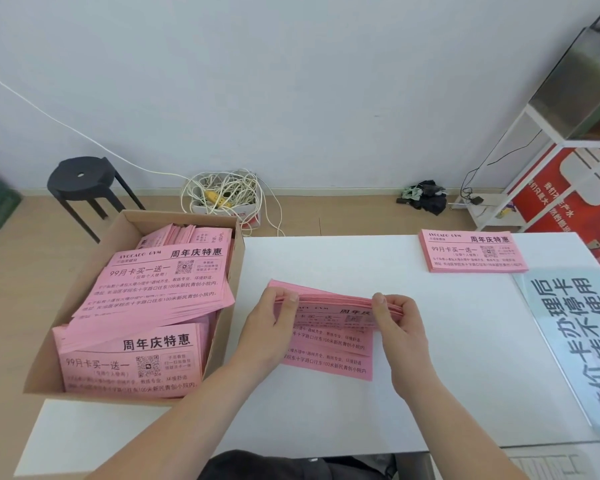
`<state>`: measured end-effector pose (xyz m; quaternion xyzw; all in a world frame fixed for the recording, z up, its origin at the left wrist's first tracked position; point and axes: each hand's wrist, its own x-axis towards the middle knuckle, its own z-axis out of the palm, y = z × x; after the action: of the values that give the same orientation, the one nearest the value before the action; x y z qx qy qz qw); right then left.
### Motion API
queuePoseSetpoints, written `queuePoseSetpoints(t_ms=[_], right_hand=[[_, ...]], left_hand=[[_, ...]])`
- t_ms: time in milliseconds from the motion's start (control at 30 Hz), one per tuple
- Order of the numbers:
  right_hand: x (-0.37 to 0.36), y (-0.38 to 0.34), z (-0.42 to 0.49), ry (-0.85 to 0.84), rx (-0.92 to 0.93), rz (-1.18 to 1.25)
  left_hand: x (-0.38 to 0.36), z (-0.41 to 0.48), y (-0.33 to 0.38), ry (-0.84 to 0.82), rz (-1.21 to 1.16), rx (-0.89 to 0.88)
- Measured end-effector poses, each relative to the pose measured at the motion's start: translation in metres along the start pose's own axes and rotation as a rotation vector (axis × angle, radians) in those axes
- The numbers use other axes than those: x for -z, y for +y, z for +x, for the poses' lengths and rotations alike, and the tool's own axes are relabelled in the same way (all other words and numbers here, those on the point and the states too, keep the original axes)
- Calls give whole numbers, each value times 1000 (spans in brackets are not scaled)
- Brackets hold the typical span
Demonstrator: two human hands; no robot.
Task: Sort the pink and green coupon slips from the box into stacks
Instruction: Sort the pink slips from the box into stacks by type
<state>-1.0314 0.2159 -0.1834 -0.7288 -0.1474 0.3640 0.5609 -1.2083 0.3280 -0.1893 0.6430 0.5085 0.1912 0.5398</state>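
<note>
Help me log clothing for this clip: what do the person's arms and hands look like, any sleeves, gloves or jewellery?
The left forearm and right forearm are bare to the frame edge; no sleeves show. The left hand and right hand wear no gloves, and no ring, watch or bracelet is visible. A dark fabric garment shows at the bottom edge.

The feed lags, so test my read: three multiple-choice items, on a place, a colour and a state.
1. Where does the neat stack lie? A. on the floor B. on the table's far right C. on the stool
2. What colour are the slips in the box? A. green B. pink C. white
3. What do the left hand and right hand do? A. grip a bundle B. lie flat C. lift the box
Key: B, it sits by the far right edge; B, only pink shows; A, both pinch its ends.
</note>
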Motion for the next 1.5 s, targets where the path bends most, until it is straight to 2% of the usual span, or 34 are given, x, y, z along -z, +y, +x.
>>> queuePoseSetpoints(t_ms=[133,233,300,400,567,667,800,900,1067,1267,1500], right_hand=[[11,8,2,-150,21,-115],[11,12,7,-77,87,-261],[10,11,10,-36,120,-326],[9,8,13,-19,164,-393],[10,3,18,-16,267,-444],[11,12,18,-12,235,-450],[13,20,15,51,146,-320],[14,21,20,103,86,-282],[23,-9,39,65,68,-349],[50,-49,63,118,48,-448],[77,-71,84,182,-21,-425]], left_hand=[[-1,0,3,-9,-55,22],[1,-3,-1,-93,-131,21],[2,-3,-8,-114,-47,5],[3,4,-15,6,231,-85],[3,10,-13,80,182,-154],[-1,10,-20,63,99,-48],[-4,11,-25,43,126,13],[-5,12,-18,57,180,-8],[-6,23,7,51,273,-94],[-17,43,38,-98,123,10],[-40,66,71,-239,-40,27]])
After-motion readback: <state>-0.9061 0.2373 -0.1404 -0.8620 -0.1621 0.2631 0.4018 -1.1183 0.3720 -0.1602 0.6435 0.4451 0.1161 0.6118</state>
